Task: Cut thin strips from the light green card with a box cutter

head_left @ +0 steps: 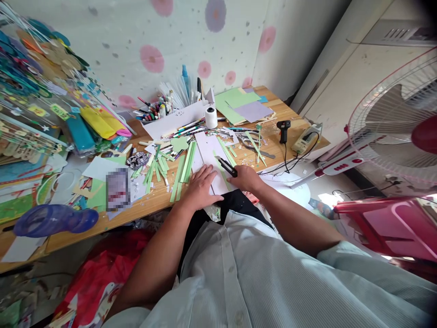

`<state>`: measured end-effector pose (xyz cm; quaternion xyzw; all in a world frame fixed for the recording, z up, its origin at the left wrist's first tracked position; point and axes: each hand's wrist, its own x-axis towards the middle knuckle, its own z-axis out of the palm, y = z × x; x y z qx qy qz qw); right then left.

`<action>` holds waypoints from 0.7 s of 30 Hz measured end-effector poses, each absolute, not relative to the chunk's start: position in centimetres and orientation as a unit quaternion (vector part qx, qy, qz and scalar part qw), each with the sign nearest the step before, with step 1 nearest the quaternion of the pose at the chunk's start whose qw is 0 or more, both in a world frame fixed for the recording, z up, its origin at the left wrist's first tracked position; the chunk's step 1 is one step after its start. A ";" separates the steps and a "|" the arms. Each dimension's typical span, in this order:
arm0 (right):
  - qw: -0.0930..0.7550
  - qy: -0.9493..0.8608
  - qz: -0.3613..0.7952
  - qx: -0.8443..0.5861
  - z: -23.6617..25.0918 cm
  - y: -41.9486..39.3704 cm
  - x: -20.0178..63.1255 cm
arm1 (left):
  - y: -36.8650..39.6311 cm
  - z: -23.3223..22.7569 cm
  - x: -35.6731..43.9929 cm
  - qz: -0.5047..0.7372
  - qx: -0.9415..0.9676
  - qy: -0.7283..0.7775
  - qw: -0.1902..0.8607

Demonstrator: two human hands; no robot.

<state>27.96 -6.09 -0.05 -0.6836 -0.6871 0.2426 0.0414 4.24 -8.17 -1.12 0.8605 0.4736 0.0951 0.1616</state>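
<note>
- The left hand [201, 187] lies flat on the white paper sheet [211, 159].
- The right hand [246, 178] grips the black cutter knife [227, 166].
- A slip could nick those near fingers.

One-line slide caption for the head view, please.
Left hand flat on white paper; right hand holds a black utility knife over it, green strips alongside.

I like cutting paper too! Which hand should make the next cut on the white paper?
Probably the right hand: it already grips the black knife, whose tip lies on the white paper. The left hand lies flat on that paper, holding it down, and holds no tool.
</note>
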 end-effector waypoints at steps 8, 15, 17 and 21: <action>0.050 -0.691 0.243 -0.680 -0.2 -6.1 28.1 | -7.4 -0.5 3.3 0.033 0.874 0.449 0.184; 0.050 -0.693 0.243 -0.677 -0.1 -6.2 28.1 | -8.1 -0.6 4.2 0.065 0.866 0.469 0.159; 0.047 -0.693 0.247 -0.676 -0.1 -6.2 28.1 | -8.4 -0.7 4.7 0.076 0.862 0.480 0.144; 0.048 -0.692 0.244 -0.678 0.0 -6.2 28.0 | -8.8 -1.1 5.2 0.100 0.862 0.485 0.107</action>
